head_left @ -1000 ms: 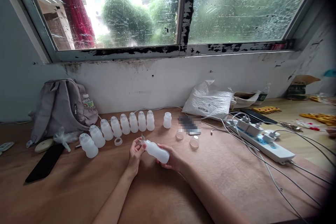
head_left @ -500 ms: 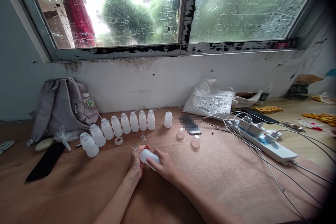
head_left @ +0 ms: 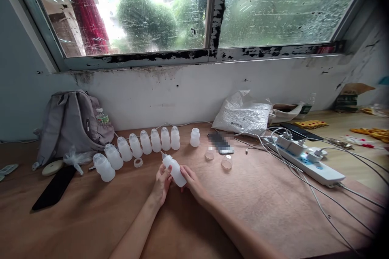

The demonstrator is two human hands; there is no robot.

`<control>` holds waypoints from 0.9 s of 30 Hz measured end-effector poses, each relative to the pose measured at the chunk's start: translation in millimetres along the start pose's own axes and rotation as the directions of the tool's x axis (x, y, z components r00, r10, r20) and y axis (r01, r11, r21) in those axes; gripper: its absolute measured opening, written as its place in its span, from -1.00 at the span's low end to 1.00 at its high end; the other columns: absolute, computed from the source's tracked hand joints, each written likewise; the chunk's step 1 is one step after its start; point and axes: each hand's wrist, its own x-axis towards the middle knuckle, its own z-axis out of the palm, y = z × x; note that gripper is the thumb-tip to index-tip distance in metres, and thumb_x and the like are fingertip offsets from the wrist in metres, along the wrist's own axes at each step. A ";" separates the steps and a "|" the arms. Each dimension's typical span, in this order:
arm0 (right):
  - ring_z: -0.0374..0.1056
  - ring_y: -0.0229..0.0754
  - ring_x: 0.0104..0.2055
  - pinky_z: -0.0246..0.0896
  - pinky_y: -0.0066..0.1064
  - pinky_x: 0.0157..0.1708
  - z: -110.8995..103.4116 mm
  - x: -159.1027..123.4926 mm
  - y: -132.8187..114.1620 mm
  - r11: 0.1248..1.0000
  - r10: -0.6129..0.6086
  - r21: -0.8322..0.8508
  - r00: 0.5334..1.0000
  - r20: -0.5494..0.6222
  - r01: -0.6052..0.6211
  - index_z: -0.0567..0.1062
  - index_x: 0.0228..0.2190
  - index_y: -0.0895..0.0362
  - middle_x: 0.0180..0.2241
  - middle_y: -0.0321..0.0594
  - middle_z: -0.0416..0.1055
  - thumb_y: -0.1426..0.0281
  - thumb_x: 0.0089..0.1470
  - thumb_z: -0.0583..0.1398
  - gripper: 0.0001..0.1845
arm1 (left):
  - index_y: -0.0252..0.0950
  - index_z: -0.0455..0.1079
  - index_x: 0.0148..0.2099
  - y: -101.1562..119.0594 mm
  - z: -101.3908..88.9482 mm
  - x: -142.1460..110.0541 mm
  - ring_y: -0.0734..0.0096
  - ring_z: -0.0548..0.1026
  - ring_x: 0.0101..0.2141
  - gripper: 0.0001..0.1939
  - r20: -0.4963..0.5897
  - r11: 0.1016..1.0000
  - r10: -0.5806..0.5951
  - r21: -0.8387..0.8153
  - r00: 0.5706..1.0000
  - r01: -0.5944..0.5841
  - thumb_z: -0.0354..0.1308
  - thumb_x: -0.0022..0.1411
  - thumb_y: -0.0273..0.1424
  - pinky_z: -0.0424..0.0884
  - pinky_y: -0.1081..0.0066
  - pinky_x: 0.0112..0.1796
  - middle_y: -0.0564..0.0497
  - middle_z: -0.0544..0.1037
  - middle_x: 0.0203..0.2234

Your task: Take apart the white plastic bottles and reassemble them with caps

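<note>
In mid-view, low over the wooden table (head_left: 91,230), L hand (head_left: 162,183) has its fingers closed round the neck end of a frosted white bottle (head_left: 178,175); R hand (head_left: 193,183) grips the same bottle lower down, on its R side. Bottle's tilted, neck up & to the L, base down to the R, w/ a thin clear tip at the neck end. Can't tell if its base touches the table.

Just beyond, to the L, a white ring (head_left: 137,162) lies flat nr a row of bottles (head_left: 135,145): 8 frosted ones w/ clear tops, curving from nr L to far middle. An open-topped bottle (head_left: 195,138) stands upright, apart, R of the row. Two clear caps (head_left: 226,162) sit R of the hands, nr a phone (head_left: 227,151), mostly blurred out.

Further R: white power strip (head_left: 323,174) w/ plugs in, cables looping over the table; silver bag (head_left: 244,114) behind, by the wall (head_left: 152,93).

Far L: flat black pouch (head_left: 53,190), knotted plastic bag (head_left: 73,158), grey backpack (head_left: 67,123) w/ drink bottle (head_left: 102,116) in side pocket. Above: window (head_left: 142,24), greenery outside.
</note>
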 end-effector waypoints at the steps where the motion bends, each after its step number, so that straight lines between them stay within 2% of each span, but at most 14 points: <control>1: 0.30 -0.20 -0.41 0.26 -0.43 -0.53 -3.0 1.6 0.2 0.998 -0.048 -0.036 0.999 -0.004 0.048 0.36 -0.26 0.12 -0.41 -0.21 0.33 0.08 0.09 -0.15 -0.52 | -0.29 0.34 -0.24 0.1 0.8 -1.0 0.38 0.45 -0.35 -0.67 -0.002 1.000 -0.007 0.020 1.000 0.007 0.21 -0.07 -0.25 0.31 0.45 -0.32 0.00 0.48 -0.35; 3: 0.28 -0.15 -0.23 0.25 -0.33 -0.27 -11.7 5.5 2.6 0.964 -0.181 -0.206 0.982 -0.058 0.166 0.41 -0.30 0.12 -0.30 -0.16 0.32 0.14 0.12 -0.15 -0.55 | -0.31 0.34 -0.21 -0.9 -0.3 -1.4 0.38 0.46 -0.36 -0.64 -0.033 1.000 0.002 0.029 0.999 -0.001 0.22 -0.07 -0.25 0.31 0.45 -0.33 -0.01 0.49 -0.36; 5: 0.19 -0.10 -0.07 0.09 -0.24 -0.06 -24.0 11.1 8.5 0.862 -0.342 -0.448 0.925 -0.166 0.238 0.42 -0.32 0.11 -0.18 -0.12 0.27 0.19 0.10 -0.08 -0.63 | -0.30 0.34 -0.18 -2.2 -4.0 0.2 0.39 0.45 -0.37 -0.61 -0.080 1.000 0.015 0.014 0.997 -0.014 0.21 -0.07 -0.23 0.31 0.46 -0.35 0.00 0.49 -0.37; 7: 0.09 -0.06 0.02 -0.02 -0.18 0.01 -39.3 18.4 17.1 0.738 -0.466 -0.644 0.843 -0.268 0.202 0.39 -0.23 0.10 -0.06 -0.07 0.17 0.24 0.07 -0.02 -0.69 | -0.28 0.33 -0.16 -2.8 -8.5 2.8 0.42 0.45 -0.37 -0.59 -0.115 1.000 0.027 0.000 0.993 -0.027 0.20 -0.07 -0.21 0.31 0.48 -0.36 0.01 0.48 -0.35; 9: -0.02 0.00 0.09 -0.09 -0.10 0.03 -56.0 26.3 26.7 0.647 -0.532 -0.754 0.776 -0.338 0.114 0.31 -0.12 0.12 0.02 -0.02 0.06 0.28 0.05 0.00 -0.64 | -0.28 0.32 -0.14 -2.7 -12.4 5.1 0.42 0.44 -0.37 -0.57 -0.125 1.000 0.030 -0.003 0.992 -0.030 0.19 -0.06 -0.18 0.31 0.49 -0.37 0.01 0.48 -0.32; 12: -0.16 0.10 0.15 -0.12 0.00 0.00 -78.4 35.9 38.6 0.589 -0.545 -0.807 0.719 -0.432 -0.039 0.20 -0.02 0.14 0.11 0.01 -0.09 0.31 0.00 0.01 -0.54 | -0.30 0.31 -0.12 -1.2 -15.2 6.6 0.37 0.46 -0.37 -0.52 -0.124 1.000 -0.010 0.010 0.992 0.012 0.13 -0.04 -0.10 0.32 0.47 -0.39 -0.03 0.48 -0.30; 14: -0.10 0.10 0.13 -0.10 0.00 -0.01 -88.8 39.4 43.0 0.598 -0.515 -0.795 0.712 -0.477 -0.100 0.20 -0.02 0.16 0.08 0.04 -0.01 0.33 -0.02 0.01 -0.52 | -0.29 0.30 -0.11 0.3 -15.6 6.4 0.36 0.47 -0.39 -0.49 -0.119 0.998 -0.045 0.026 0.992 0.048 0.08 -0.03 -0.05 0.32 0.44 -0.41 -0.04 0.49 -0.31; 16: 0.03 0.05 0.06 -0.05 -0.05 -0.03 -94.6 40.9 44.3 0.627 -0.496 -0.772 0.709 -0.501 -0.108 0.22 -0.05 0.19 -0.02 0.03 0.16 0.35 -0.04 0.00 -0.54 | -0.28 0.30 -0.12 1.8 -15.6 5.9 0.36 0.47 -0.42 -0.48 -0.110 0.996 -0.070 0.044 0.991 0.075 0.03 -0.01 -0.01 0.32 0.44 -0.43 -0.03 0.49 -0.31; 19: 0.14 -0.03 -0.02 -0.01 -0.13 -0.03 -97.2 41.5 43.5 0.655 -0.531 -0.754 0.690 -0.492 -0.033 0.23 -0.07 0.20 -0.10 -0.01 0.26 0.37 -0.06 -0.01 -0.55 | -0.30 0.31 -0.16 3.2 -16.1 5.4 0.38 0.46 -0.45 -0.49 -0.093 0.990 -0.116 0.066 0.989 0.122 0.02 -0.01 0.00 0.30 0.46 -0.47 -0.04 0.49 -0.33; 20: 0.14 -0.03 -0.03 -0.01 -0.14 -0.03 -97.1 41.8 43.1 0.658 -0.541 -0.753 0.694 -0.475 -0.002 0.22 -0.07 0.21 -0.10 -0.01 0.26 0.37 -0.07 0.00 -0.54 | -0.30 0.31 -0.17 3.2 -16.5 5.5 0.39 0.46 -0.46 -0.51 -0.087 0.988 -0.124 0.079 0.988 0.131 0.04 -0.02 -0.02 0.29 0.47 -0.49 -0.04 0.48 -0.35; 22: 0.16 -0.04 -0.04 0.02 -0.15 -0.04 -96.0 42.1 42.3 0.677 -0.522 -0.735 0.733 -0.436 0.045 0.25 -0.09 0.20 -0.11 -0.01 0.27 0.37 -0.10 0.03 -0.54 | -0.30 0.31 -0.19 2.3 -17.1 6.1 0.43 0.43 -0.49 -0.55 -0.082 0.982 -0.111 0.143 0.990 0.122 0.12 -0.05 -0.09 0.27 0.49 -0.51 -0.02 0.47 -0.37; 24: 0.21 -0.04 -0.11 0.07 -0.17 -0.09 -93.5 41.6 40.4 0.729 -0.470 -0.682 0.770 -0.432 0.063 0.30 -0.16 0.18 -0.17 -0.04 0.30 0.35 -0.11 0.05 -0.60 | -0.29 0.31 -0.19 0.5 -17.5 7.1 0.44 0.41 -0.49 -0.57 -0.091 0.965 -0.027 0.259 0.995 0.050 0.22 -0.12 -0.20 0.27 0.48 -0.49 0.00 0.45 -0.40; 27: 0.27 -0.11 -0.27 0.17 -0.24 -0.22 -86.6 38.2 33.4 0.860 -0.378 -0.503 0.772 -0.512 0.088 0.32 -0.20 0.15 -0.28 -0.12 0.32 0.25 -0.09 0.09 -0.62 | -0.26 0.31 -0.15 -2.4 -17.7 8.0 0.34 0.40 -0.37 -0.49 -0.081 0.859 0.222 0.488 0.972 -0.155 0.31 -0.24 -0.34 0.28 0.43 -0.33 -0.01 0.43 -0.36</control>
